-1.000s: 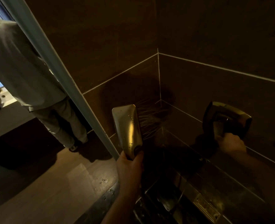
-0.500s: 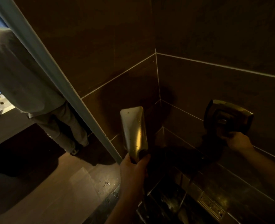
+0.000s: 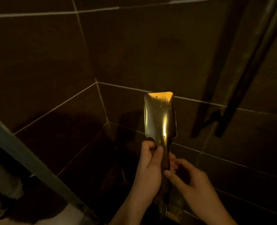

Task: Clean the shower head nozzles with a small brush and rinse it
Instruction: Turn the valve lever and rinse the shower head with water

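One shower head (image 3: 160,116), two hands, no more task items countable in this dim view. The shower head is held upright in front of the tiled corner, its shiny gold-toned back turned to the camera, water droplets scattered across that back. Nozzle face is turned away, not visible. Its narrow handle runs down between both hands.

Left hand (image 3: 149,166): grip wrapped round the handle just under the head, thumb lying up along the metal, fingers curled behind. Right hand (image 3: 193,184): grip pinching the lower part of the handle, thumb tip on the near side, fingertips on the far side, palm held off to the right. Below the hands a bit of ribbed hose (image 3: 166,208) drops out of the handle; its lower run is lost in the dark.

Room: dark brown wall tiles (image 3: 134,46) with pale grout lines, two walls meeting in a corner behind the shower head. One dark vertical rail (image 3: 251,62) leans across the right wall, with a shadow stripe beside it. One grey frame edge (image 3: 20,153) slants across lower left. Low at the bottom, a metal plate (image 3: 175,211) catches some light. Lighting is very low and warm.
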